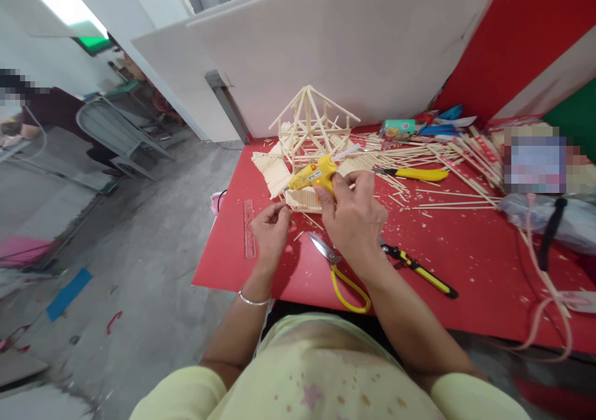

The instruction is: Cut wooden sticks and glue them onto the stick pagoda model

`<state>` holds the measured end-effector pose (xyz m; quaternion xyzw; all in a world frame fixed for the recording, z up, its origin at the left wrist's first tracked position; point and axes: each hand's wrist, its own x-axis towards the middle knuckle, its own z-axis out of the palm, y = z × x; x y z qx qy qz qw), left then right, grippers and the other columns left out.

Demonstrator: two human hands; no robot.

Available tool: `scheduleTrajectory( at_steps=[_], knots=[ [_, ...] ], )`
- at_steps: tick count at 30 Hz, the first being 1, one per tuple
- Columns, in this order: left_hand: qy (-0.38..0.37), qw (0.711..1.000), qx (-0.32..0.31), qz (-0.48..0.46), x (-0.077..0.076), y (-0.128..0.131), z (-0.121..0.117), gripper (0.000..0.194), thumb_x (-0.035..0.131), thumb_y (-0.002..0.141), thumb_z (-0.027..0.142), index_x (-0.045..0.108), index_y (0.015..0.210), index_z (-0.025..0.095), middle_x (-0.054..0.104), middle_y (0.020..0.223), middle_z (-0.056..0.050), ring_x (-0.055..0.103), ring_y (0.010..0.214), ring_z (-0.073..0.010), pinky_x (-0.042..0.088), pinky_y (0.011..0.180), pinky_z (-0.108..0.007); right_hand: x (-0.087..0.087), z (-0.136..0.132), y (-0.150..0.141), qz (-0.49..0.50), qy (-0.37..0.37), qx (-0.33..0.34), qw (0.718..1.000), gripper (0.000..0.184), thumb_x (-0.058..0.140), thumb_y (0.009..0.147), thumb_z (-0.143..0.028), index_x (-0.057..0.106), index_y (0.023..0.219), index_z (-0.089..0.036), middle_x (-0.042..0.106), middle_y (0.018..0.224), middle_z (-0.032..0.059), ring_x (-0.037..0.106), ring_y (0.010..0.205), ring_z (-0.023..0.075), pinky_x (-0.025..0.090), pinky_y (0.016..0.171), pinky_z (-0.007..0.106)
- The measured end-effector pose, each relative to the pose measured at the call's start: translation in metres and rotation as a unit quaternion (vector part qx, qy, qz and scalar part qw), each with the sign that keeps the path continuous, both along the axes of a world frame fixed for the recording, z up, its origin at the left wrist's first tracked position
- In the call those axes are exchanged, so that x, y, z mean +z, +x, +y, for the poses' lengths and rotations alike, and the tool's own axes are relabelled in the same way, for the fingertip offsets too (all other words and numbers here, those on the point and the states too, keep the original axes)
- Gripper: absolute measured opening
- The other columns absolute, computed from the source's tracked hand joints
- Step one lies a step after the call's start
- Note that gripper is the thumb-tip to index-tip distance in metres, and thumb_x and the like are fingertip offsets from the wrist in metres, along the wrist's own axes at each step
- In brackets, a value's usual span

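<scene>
My right hand [356, 218] is wrapped round the handle of a yellow glue gun [313, 175], with a whitish glue stick [347, 153] poking out of its back. The nozzle points left and down, just above my left hand [270, 231]. The fingers of that hand are pinched together, and what they hold is too small to make out. Behind the glue gun stands a pavilion-like frame of thin wooden sticks [308, 113]. Panels of sticks laid side by side [274, 173] lie around its base. A clear ruler [249, 229] lies beside my left hand.
On the red table [288, 277] lie yellow-handled scissors [349, 290], black-and-yellow cutters [421, 272] and a yellow utility knife [414, 173]. Loose sticks [419, 153] and shavings spread rightward. A pink cord [542, 296] hangs at the right. A person sits near a chair [116, 125] at far left.
</scene>
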<state>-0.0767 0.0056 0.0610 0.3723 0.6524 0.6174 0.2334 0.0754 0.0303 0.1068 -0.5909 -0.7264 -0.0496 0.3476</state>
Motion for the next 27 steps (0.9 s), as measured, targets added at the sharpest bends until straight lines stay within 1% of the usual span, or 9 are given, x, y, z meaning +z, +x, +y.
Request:
scheduleTrajectory(
  at_steps=[4, 6, 12, 17, 22, 27],
  knots=[
    [-0.001, 0.999, -0.008, 0.032, 0.002, -0.0015, 0.0006, 0.023, 0.065, 0.081, 0.035, 0.072, 0.071, 0.015, 0.061, 0.053, 0.001, 0.055, 0.046, -0.0099, 0.046, 0.049, -0.022, -0.0002, 0.0, -0.0005, -0.004, 0.003, 0.0, 1.0, 0.05, 0.034, 0.101, -0.054, 0.063, 0.125, -0.02, 0.055, 0.11, 0.0085, 0.051, 0.071, 0.0105, 0.025, 0.052, 0.026],
    [-0.003, 0.999, -0.01, 0.046, 0.0019, -0.0027, 0.0005, 0.026, 0.065, 0.082, 0.036, 0.07, 0.068, 0.015, 0.06, 0.051, 0.001, 0.055, 0.046, -0.0105, 0.045, 0.05, -0.022, -0.0004, -0.0003, -0.0006, -0.004, 0.0, 0.001, 1.0, 0.05, 0.034, 0.101, -0.054, 0.062, 0.126, -0.021, 0.055, 0.11, 0.0085, 0.051, 0.072, 0.0108, 0.025, 0.053, 0.026],
    [0.002, 0.997, -0.013, 0.07, 0.0014, -0.0031, 0.0, 0.027, 0.063, 0.085, 0.035, 0.07, 0.068, 0.015, 0.059, 0.051, 0.001, 0.054, 0.047, -0.0108, 0.045, 0.051, -0.022, -0.0006, -0.0014, -0.0008, -0.002, -0.007, 0.007, 1.0, 0.049, 0.035, 0.101, -0.053, 0.062, 0.127, -0.021, 0.055, 0.112, 0.0089, 0.051, 0.074, 0.0115, 0.026, 0.054, 0.026],
    [0.004, 0.997, -0.008, 0.073, 0.0016, -0.0014, -0.0005, 0.026, 0.063, 0.084, 0.034, 0.07, 0.067, 0.016, 0.057, 0.05, 0.002, 0.053, 0.047, -0.0102, 0.044, 0.051, -0.022, -0.0008, -0.001, -0.0006, -0.002, -0.01, 0.004, 1.0, 0.049, 0.035, 0.101, -0.053, 0.06, 0.128, -0.021, 0.054, 0.112, 0.0088, 0.05, 0.072, 0.0109, 0.025, 0.052, 0.026],
    [0.009, 0.998, -0.011, 0.058, -0.0009, -0.001, -0.003, 0.024, 0.065, 0.084, 0.037, 0.074, 0.077, 0.016, 0.06, 0.056, 0.002, 0.054, 0.048, -0.0097, 0.048, 0.052, -0.022, -0.0011, -0.0013, 0.0006, -0.007, -0.013, 0.004, 1.0, 0.05, 0.034, 0.101, -0.053, 0.06, 0.128, -0.02, 0.054, 0.112, 0.0097, 0.051, 0.074, 0.0115, 0.025, 0.052, 0.026],
    [0.013, 0.998, -0.018, 0.064, -0.0037, -0.006, 0.0004, 0.031, 0.067, 0.084, 0.044, 0.072, 0.07, 0.017, 0.059, 0.053, 0.001, 0.053, 0.048, -0.01, 0.044, 0.049, -0.022, 0.0003, -0.0027, 0.0002, -0.01, -0.01, 0.003, 1.0, 0.049, 0.033, 0.101, -0.052, 0.061, 0.128, -0.021, 0.054, 0.112, 0.009, 0.051, 0.075, 0.0119, 0.025, 0.052, 0.027]
  ],
)
